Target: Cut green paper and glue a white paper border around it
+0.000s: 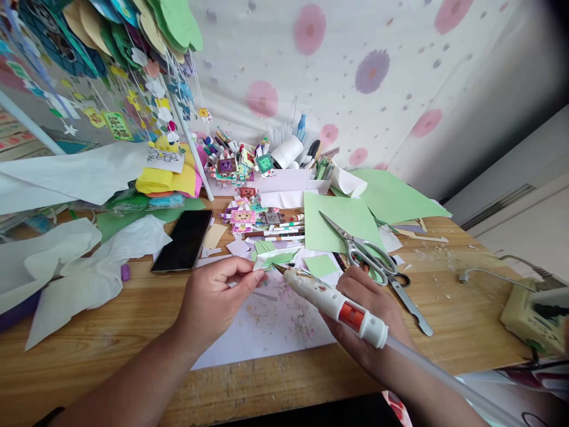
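Note:
Between its thumb and fingers, my left hand (pixel 222 290) pinches a small folded paper piece (pixel 278 257), white outside with green showing inside. My right hand (pixel 368 308) is wrapped round a white glue gun (pixel 322 293) that has a red window and a long clear glue stick (pixel 444 370) out of its back. The glue gun's nozzle points left and lies at the lower edge of the folded paper; whether they touch, I cannot tell. Below both hands is a white sheet (pixel 271 338) with colourful specks. Just behind my right hand lie metal scissors (pixel 355 246).
A black phone (pixel 184 240) lies left of centre, beside crumpled white tissue (pixel 120 255). Green sheets (pixel 347 222), pens and small paper characters (pixel 242 217) crowd the back. Hanging paper decorations (pixel 118 124) fill the upper left. A power strip (pixel 540 314) sits at right.

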`<state>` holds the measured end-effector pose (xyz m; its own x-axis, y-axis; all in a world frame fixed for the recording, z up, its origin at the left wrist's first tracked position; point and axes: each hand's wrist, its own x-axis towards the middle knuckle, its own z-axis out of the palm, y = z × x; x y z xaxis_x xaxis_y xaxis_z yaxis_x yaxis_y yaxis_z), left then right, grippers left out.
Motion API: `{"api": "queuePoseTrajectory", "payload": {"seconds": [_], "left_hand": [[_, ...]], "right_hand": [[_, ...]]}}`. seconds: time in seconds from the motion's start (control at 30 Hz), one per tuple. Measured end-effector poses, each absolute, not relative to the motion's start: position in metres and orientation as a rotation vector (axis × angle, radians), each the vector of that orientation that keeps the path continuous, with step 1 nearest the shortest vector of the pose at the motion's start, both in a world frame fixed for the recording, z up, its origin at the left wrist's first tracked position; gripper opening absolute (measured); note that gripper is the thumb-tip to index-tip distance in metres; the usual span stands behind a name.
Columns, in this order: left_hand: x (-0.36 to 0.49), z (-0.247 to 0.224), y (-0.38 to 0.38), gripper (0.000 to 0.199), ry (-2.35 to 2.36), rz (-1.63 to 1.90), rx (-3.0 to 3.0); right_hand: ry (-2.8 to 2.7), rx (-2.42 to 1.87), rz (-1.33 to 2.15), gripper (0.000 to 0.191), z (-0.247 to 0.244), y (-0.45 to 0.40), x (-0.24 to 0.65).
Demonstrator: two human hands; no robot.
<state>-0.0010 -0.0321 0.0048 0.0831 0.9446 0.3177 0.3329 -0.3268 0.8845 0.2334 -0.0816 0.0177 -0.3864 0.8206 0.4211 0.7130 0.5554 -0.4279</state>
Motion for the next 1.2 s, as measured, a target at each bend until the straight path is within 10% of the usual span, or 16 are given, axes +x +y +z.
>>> {"api": "queuePoseTrajectory", "payload": {"seconds": [1.2], "left_hand": [[-0.005, -0.001, -0.028, 0.016, 1.195, 1.208, 1.518]], "right_hand": [[-2.138, -1.243, 0.197, 0.022, 0.021, -0.084, 0.243]]}}
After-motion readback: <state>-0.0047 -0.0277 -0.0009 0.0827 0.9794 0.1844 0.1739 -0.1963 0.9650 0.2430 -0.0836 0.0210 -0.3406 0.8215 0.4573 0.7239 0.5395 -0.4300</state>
